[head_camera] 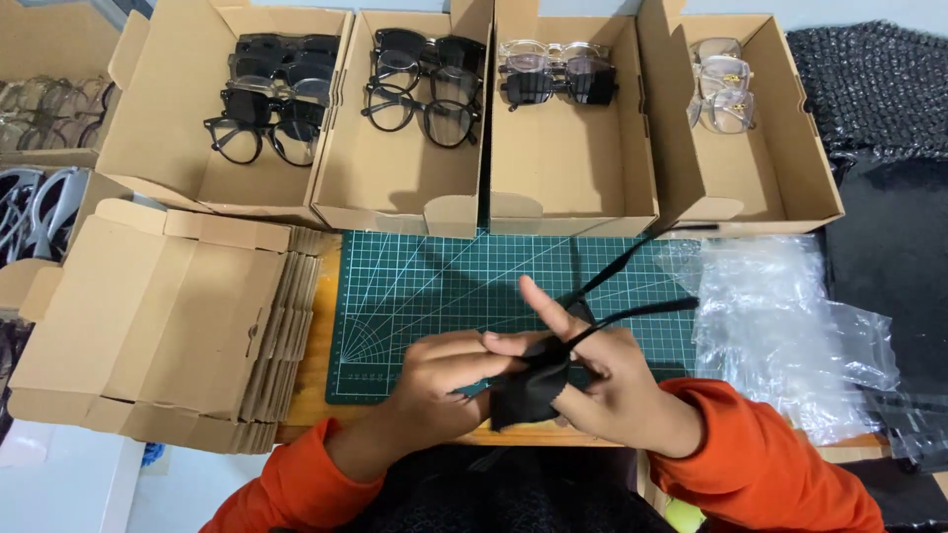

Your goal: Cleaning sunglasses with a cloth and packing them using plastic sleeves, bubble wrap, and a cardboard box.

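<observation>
Upper frame: four open cardboard boxes [573, 168] side by side, each holding spectacles, black frames [262, 123] at left, clear frames [724, 94] at right | Centre: green cutting mat [425, 296] with grid | Left: stack of flattened cardboard boxes [158, 326] | Right: pile of clear plastic bags [780, 326] | Upper right: black bubble wrap [874, 84]

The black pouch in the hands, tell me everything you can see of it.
The pouch is small, black and soft, apparently matte fabric. It is crumpled and hangs limp between the left hand and the right hand, both gripping it above the near edge of the green cutting mat. Two thin black cords run taut from its top, up and to the right toward the cardboard boxes. Its contents cannot be seen.
</observation>
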